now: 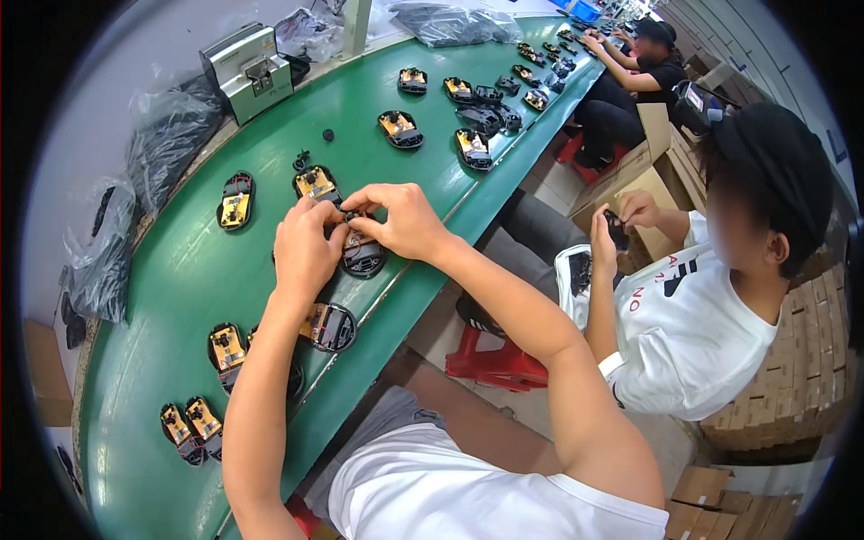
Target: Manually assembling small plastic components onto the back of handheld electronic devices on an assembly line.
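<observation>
Over the green bench, my left hand (pixel 304 245) and my right hand (pixel 407 221) meet fingertip to fingertip. Both are closed in a pinch around a small black part (pixel 350 216), whose exact kind I cannot make out. Just below the fingertips lies an open computer mouse base (pixel 364 258), black with electronics inside, partly covered by my hands. Beyond my fingers sits another open mouse base (pixel 316 184) with a yellow-brown circuit board. A further mouse base (pixel 331 328) lies nearer me, beside my left forearm.
The green bench (pixel 171 346) carries more open mouse bases (pixel 236 202), several toward the far end. A grey-green machine (pixel 254 76) and plastic bags (pixel 173 135) line the far edge. On my right a co-worker (pixel 693 333) sits holding a dark part; another person (pixel 643 72) works farther off.
</observation>
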`<action>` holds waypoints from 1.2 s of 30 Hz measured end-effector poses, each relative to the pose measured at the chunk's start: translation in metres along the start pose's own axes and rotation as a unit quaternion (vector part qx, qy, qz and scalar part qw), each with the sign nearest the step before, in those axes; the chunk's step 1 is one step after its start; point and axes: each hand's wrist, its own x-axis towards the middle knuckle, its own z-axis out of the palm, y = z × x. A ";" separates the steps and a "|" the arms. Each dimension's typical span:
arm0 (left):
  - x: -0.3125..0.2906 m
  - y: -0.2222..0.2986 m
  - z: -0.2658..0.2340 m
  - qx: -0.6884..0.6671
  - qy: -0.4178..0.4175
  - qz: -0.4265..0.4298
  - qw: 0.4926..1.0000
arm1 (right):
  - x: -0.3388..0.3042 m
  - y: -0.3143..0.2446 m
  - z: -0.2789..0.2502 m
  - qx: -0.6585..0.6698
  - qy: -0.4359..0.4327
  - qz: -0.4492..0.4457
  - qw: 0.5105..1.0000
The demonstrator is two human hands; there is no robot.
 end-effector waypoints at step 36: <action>0.016 -0.005 0.006 -0.051 -0.042 0.002 0.998 | 0.008 0.025 -0.020 0.023 -0.052 0.116 0.992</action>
